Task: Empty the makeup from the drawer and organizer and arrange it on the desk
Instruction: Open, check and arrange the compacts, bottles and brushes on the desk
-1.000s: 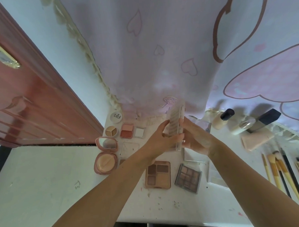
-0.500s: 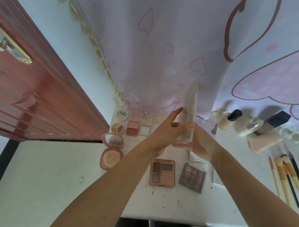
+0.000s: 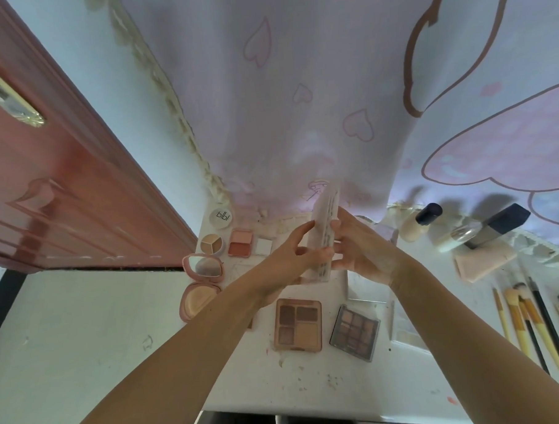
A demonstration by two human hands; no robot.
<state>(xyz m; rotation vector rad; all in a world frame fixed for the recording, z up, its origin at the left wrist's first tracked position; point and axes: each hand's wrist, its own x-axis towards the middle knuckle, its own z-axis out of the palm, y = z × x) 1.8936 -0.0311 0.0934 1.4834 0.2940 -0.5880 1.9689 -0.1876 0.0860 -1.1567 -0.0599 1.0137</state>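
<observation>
White desk [image 3: 311, 386], flat, scuffed and paint-flecked, backed by a pale curtain [image 3: 299, 98] printed with pink hearts. Held above the desk's middle: long clear plastic palette [image 3: 322, 238], narrow and rigid, seen edge-on, long axis near upright, upper end tilted slightly right toward the curtain, lower end toward the desk. Left hand [image 3: 293, 259] gripping its lower half, thumb across the near edge, fingers curled loosely behind; right hand [image 3: 363, 250] pressed against the opposite side, fingers wrapped on the edge. Below the hands, flat on the desk: rectangular tan four-pan eyeshadow palette [image 3: 297, 324], just beside a smaller grey nine-pan palette [image 3: 355, 333], turned slightly. At left: open pink powder compact [image 3: 201, 284], oval, mirror lid up. At right: yellow-handled brushes [image 3: 526, 323], laid roughly parallel.
</observation>
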